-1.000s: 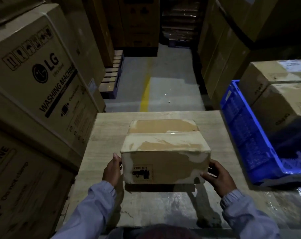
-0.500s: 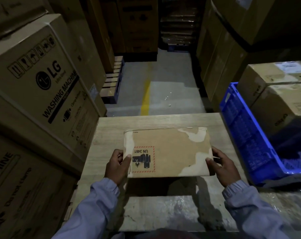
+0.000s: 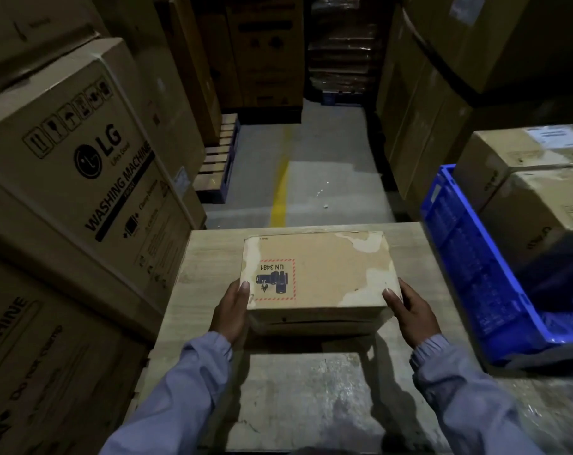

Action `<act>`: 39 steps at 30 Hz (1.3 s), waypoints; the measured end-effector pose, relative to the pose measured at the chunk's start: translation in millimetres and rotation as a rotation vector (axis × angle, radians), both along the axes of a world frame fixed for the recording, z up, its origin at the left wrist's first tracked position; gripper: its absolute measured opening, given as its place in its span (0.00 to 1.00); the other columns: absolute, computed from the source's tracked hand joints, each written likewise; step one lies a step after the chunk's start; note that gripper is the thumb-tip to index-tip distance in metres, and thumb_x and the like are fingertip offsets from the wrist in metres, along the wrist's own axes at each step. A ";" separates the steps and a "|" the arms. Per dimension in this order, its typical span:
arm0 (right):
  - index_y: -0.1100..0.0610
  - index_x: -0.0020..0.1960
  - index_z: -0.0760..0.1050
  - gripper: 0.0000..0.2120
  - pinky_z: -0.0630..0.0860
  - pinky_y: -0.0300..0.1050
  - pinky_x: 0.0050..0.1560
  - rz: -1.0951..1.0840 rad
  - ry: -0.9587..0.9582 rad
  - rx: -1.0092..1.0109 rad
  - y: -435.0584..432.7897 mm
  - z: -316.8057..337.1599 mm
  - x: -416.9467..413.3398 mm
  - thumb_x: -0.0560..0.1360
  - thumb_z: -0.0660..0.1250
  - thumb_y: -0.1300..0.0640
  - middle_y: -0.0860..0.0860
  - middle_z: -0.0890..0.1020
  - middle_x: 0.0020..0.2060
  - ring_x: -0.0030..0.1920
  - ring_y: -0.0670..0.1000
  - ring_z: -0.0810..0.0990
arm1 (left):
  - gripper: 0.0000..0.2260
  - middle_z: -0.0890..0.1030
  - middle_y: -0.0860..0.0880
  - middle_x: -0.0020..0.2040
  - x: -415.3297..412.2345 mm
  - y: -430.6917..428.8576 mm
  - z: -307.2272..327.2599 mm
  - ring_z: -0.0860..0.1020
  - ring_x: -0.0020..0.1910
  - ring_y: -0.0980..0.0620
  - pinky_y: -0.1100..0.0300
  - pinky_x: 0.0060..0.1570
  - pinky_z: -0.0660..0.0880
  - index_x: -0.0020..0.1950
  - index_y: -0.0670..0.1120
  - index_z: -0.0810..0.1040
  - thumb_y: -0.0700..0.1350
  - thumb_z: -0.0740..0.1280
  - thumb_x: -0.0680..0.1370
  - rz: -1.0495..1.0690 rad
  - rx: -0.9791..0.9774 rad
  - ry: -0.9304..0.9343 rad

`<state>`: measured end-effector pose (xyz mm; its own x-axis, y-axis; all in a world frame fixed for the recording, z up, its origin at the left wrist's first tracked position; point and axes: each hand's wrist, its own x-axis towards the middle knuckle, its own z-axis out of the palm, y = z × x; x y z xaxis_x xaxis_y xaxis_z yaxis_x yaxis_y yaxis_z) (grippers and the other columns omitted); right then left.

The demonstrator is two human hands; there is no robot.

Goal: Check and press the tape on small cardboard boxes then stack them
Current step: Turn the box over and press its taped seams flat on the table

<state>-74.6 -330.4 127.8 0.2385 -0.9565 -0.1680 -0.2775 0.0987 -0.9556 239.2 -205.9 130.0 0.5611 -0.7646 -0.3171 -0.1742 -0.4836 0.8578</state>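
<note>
A small cardboard box [image 3: 324,267] lies on the pale wooden table [image 3: 206,257], its face with the red-bordered UN 3481 label turned upward. Patches of clear tape shine at its corners and left edge. My left hand [image 3: 231,310] grips the box's near left corner, thumb on the top face. At the near right corner my right hand [image 3: 406,310] holds it the same way, thumb on top. The box's near side is in shadow, and its underside is hidden.
A blue plastic crate [image 3: 469,257] holding two cardboard boxes [image 3: 541,205] stands right of the table. Large washing-machine cartons [image 3: 81,178] are stacked close on the left. Beyond the table a concrete aisle with a yellow line [image 3: 280,195] runs between tall cartons.
Both hands have tipped the box away from me, so the labelled side that faced me now faces up. The box now lies flatter on the table, farther from me.
</note>
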 end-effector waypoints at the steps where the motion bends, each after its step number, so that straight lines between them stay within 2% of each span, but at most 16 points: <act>1: 0.54 0.69 0.71 0.19 0.72 0.35 0.51 0.001 0.003 -0.001 -2.4 2.2 2.5 0.79 0.64 0.56 0.50 0.80 0.58 0.57 0.50 0.78 | 0.17 0.84 0.52 0.50 1.0 -2.4 0.4 0.82 0.49 0.52 0.55 0.50 0.77 0.61 0.53 0.76 0.61 0.55 0.82 -0.003 -0.011 -0.002; 7: 0.51 0.64 0.72 0.13 0.73 0.30 0.42 0.012 -0.022 0.016 -13.3 16.6 11.1 0.80 0.63 0.57 0.47 0.79 0.50 0.46 0.38 0.76 | 0.16 0.83 0.52 0.49 7.3 -16.1 7.2 0.82 0.48 0.51 0.53 0.50 0.78 0.57 0.53 0.76 0.58 0.53 0.83 -0.045 0.000 -0.096; 9: 0.49 0.65 0.71 0.14 0.73 0.34 0.46 0.021 -0.029 0.030 -13.5 16.4 9.2 0.79 0.63 0.55 0.43 0.79 0.49 0.48 0.40 0.77 | 0.15 0.83 0.53 0.48 7.7 -15.5 4.8 0.82 0.48 0.51 0.49 0.52 0.79 0.56 0.54 0.76 0.59 0.53 0.83 -0.045 -0.007 -0.095; 11: 0.48 0.65 0.72 0.15 0.76 0.44 0.53 0.009 -0.039 0.057 -13.8 13.8 7.4 0.79 0.65 0.53 0.45 0.80 0.52 0.51 0.42 0.78 | 0.17 0.83 0.52 0.49 7.4 -13.3 2.2 0.82 0.48 0.51 0.45 0.53 0.79 0.57 0.54 0.76 0.61 0.54 0.81 -0.025 -0.023 -0.044; 13: 0.47 0.59 0.75 0.14 0.76 0.52 0.59 -0.002 -0.048 0.095 -12.5 11.6 6.5 0.75 0.68 0.44 0.50 0.81 0.55 0.52 0.46 0.79 | 0.22 0.84 0.51 0.49 7.7 -11.9 -0.8 0.82 0.49 0.50 0.44 0.55 0.78 0.57 0.55 0.77 0.68 0.55 0.76 0.007 -0.018 0.047; 15: 0.45 0.53 0.78 0.26 0.76 0.54 0.60 -0.022 -0.052 0.130 -11.0 5.4 5.6 0.64 0.68 0.28 0.48 0.84 0.53 0.53 0.49 0.81 | 0.28 0.84 0.51 0.50 7.9 -9.2 -5.0 0.82 0.51 0.48 0.43 0.58 0.77 0.55 0.57 0.78 0.75 0.54 0.70 0.032 0.013 0.151; 17: 0.45 0.51 0.79 0.31 0.76 0.55 0.60 -0.052 -0.036 0.165 -10.4 -3.7 3.5 0.59 0.66 0.24 0.46 0.84 0.50 0.54 0.51 0.81 | 0.30 0.83 0.50 0.52 4.7 -6.6 -5.1 0.80 0.54 0.47 0.43 0.62 0.74 0.53 0.57 0.78 0.77 0.52 0.69 0.060 0.041 0.260; 20: 0.48 0.49 0.77 0.23 0.74 0.54 0.61 -0.018 0.010 0.211 -5.5 -7.7 2.6 0.69 0.65 0.30 0.50 0.82 0.51 0.53 0.53 0.79 | 0.23 0.80 0.51 0.49 -11.9 1.3 1.6 0.78 0.49 0.52 0.50 0.55 0.74 0.50 0.56 0.76 0.69 0.49 0.78 0.125 0.019 0.424; 22: 0.51 0.51 0.76 0.12 0.76 0.44 0.55 0.054 0.097 0.193 0.0 -9.8 0.7 0.77 0.65 0.43 0.55 0.82 0.51 0.49 0.50 0.79 | 0.22 0.80 0.49 0.48 -19.6 8.5 0.1 0.78 0.46 0.53 0.54 0.46 0.74 0.52 0.51 0.77 0.62 0.48 0.82 0.184 0.002 0.523; 23: 0.54 0.53 0.75 0.08 0.76 0.35 0.49 0.084 0.123 0.188 3.3 -12.7 -0.8 0.78 0.65 0.50 0.55 0.81 0.52 0.47 0.46 0.78 | 0.23 0.80 0.48 0.50 -21.1 12.1 -3.6 0.78 0.47 0.52 0.54 0.47 0.74 0.55 0.50 0.77 0.62 0.47 0.82 0.191 0.013 0.556; 25: 0.56 0.60 0.74 0.13 0.72 0.25 0.41 0.134 0.124 0.182 10.1 -18.8 -3.3 0.76 0.68 0.57 0.50 0.80 0.52 0.48 0.41 0.77 | 0.26 0.79 0.47 0.54 -21.7 16.9 -11.8 0.77 0.49 0.52 0.51 0.55 0.73 0.64 0.51 0.74 0.64 0.45 0.81 0.173 0.031 0.542; 27: 0.53 0.62 0.74 0.16 0.71 0.28 0.42 0.127 0.122 0.180 15.0 -24.8 -4.9 0.75 0.71 0.57 0.47 0.80 0.53 0.52 0.43 0.78 | 0.28 0.78 0.45 0.61 -21.9 18.0 -19.3 0.76 0.50 0.53 0.52 0.58 0.71 0.68 0.52 0.72 0.65 0.43 0.80 0.171 0.048 0.525; 30: 0.53 0.61 0.75 0.13 0.71 0.35 0.45 0.102 0.185 0.146 11.4 -30.3 -5.3 0.77 0.68 0.56 0.49 0.81 0.52 0.54 0.50 0.78 | 0.31 0.77 0.41 0.65 -21.9 15.1 -18.3 0.76 0.56 0.46 0.50 0.62 0.69 0.70 0.50 0.72 0.66 0.42 0.80 0.192 0.066 0.467; 34: 0.41 0.51 0.77 0.09 0.76 0.49 0.55 0.111 0.259 0.103 4.4 -30.1 -8.0 0.78 0.66 0.56 0.47 0.83 0.48 0.53 0.52 0.80 | 0.31 0.81 0.47 0.53 -19.9 10.6 -18.2 0.75 0.50 0.49 0.52 0.60 0.70 0.64 0.52 0.75 0.67 0.43 0.78 0.244 0.056 0.460; 37: 0.37 0.51 0.75 0.14 0.75 0.46 0.53 0.103 0.278 0.029 3.3 -25.0 -9.7 0.79 0.65 0.58 0.47 0.83 0.50 0.53 0.51 0.80 | 0.28 0.79 0.50 0.47 -20.9 8.1 -15.3 0.75 0.49 0.48 0.51 0.58 0.70 0.50 0.57 0.76 0.71 0.45 0.72 0.285 0.036 0.452; 39: 0.39 0.56 0.75 0.14 0.73 0.38 0.51 0.081 0.236 0.000 5.4 -11.8 -7.2 0.79 0.64 0.58 0.45 0.82 0.51 0.54 0.49 0.79 | 0.26 0.78 0.47 0.47 -20.1 4.4 -9.3 0.76 0.45 0.49 0.54 0.52 0.73 0.47 0.54 0.76 0.69 0.46 0.76 0.321 0.019 0.491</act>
